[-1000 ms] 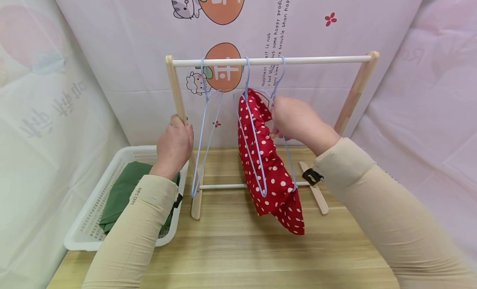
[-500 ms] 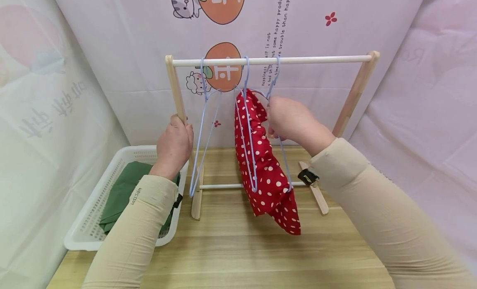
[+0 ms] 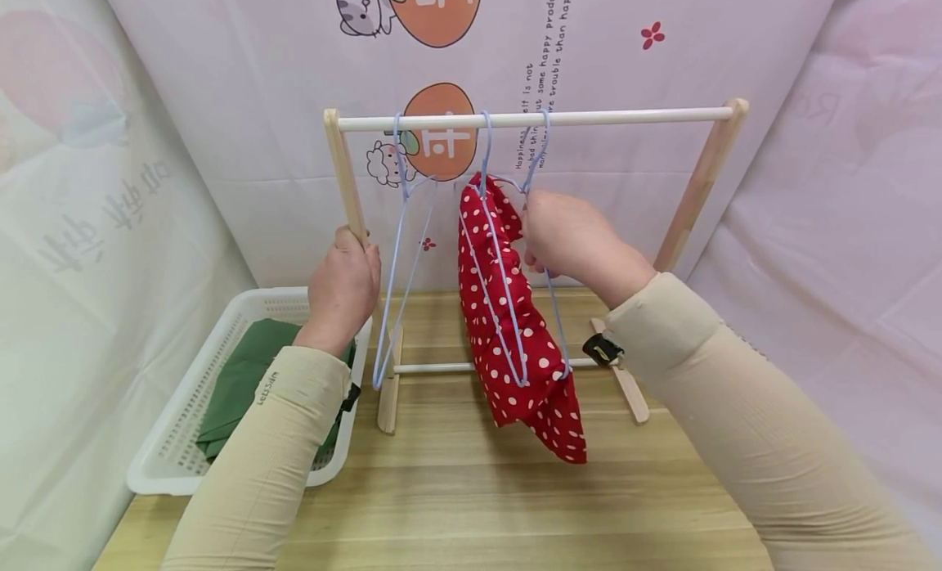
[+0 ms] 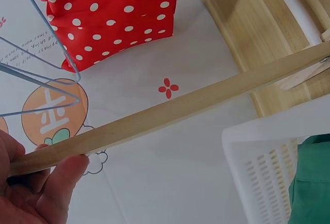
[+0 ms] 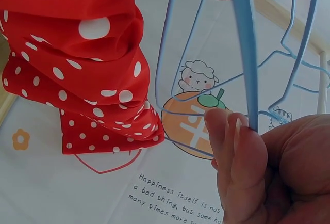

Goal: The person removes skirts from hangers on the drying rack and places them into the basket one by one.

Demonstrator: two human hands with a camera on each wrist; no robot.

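My left hand (image 3: 344,285) grips the left wooden post (image 3: 343,170) of a small clothes rack. In the left wrist view its thumb and fingers wrap that post. My right hand (image 3: 577,236) holds a light blue hanger (image 5: 246,53) by its side just under the hook, which sits on the white top bar (image 3: 633,117). From this hanger hangs a red cloth garment with white dots (image 3: 530,334), bunched and drooping at its lower end. A second blue hanger (image 3: 506,297) overlaps the garment in the head view. Further left a third, bare hanger (image 3: 392,301) hangs near the post.
A white perforated basket (image 3: 150,477) with folded green cloth (image 3: 239,383) stands at the left, beside my left forearm. The rack's feet (image 3: 631,395) rest on the wooden table (image 3: 441,505). Behind and beside the rack hangs a white printed sheet (image 3: 692,39).
My right hand has moved a little left, carrying the held hanger and red garment along the bar. The middle hanger swings slightly. My left hand stays on the post.
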